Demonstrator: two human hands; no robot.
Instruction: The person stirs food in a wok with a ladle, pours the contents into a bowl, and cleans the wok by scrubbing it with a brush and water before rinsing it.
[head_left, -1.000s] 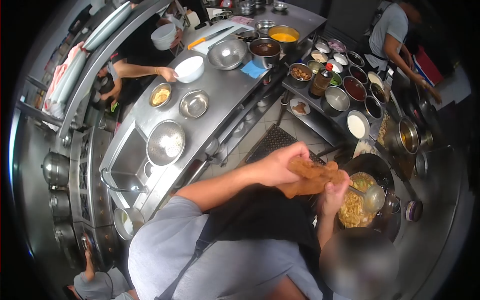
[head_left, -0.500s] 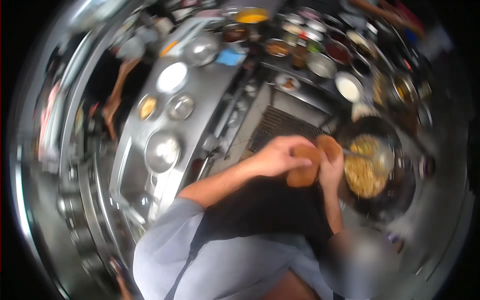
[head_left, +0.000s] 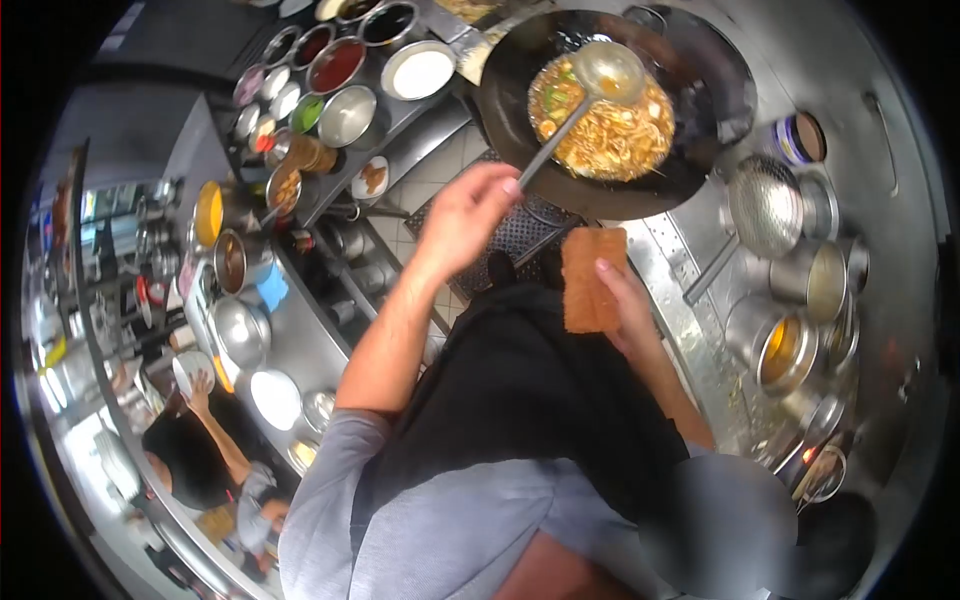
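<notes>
My left hand (head_left: pixel 468 220) is closed round the end of a long-handled metal ladle (head_left: pixel 553 146), whose bowl rests over the food in a dark wok (head_left: pixel 705 95). Saucy noodles (head_left: pixel 620 140) with green pieces and brown broth lie in the wok. Lower and to the right, my right hand (head_left: pixel 632 305) grips a folded brown cloth (head_left: pixel 592 280), thumb on top and fingers hidden beneath. The cloth is held in front of my black apron (head_left: pixel 490 390), apart from the wok.
Pots of sauce, including a red one (head_left: pixel 337 64), and a white bowl (head_left: pixel 420 72) stand at upper left. A perforated strainer (head_left: pixel 765 205) and metal pots (head_left: pixel 808 275) sit at right. At lower left, a co-worker's hand (head_left: pixel 200 388) is by a white plate (head_left: pixel 192 372).
My view has swung round, bringing the wok from the right to the top. My hands, earlier close together with brown cloth in both, have parted. The left now grips the ladle; the right keeps a cloth.
</notes>
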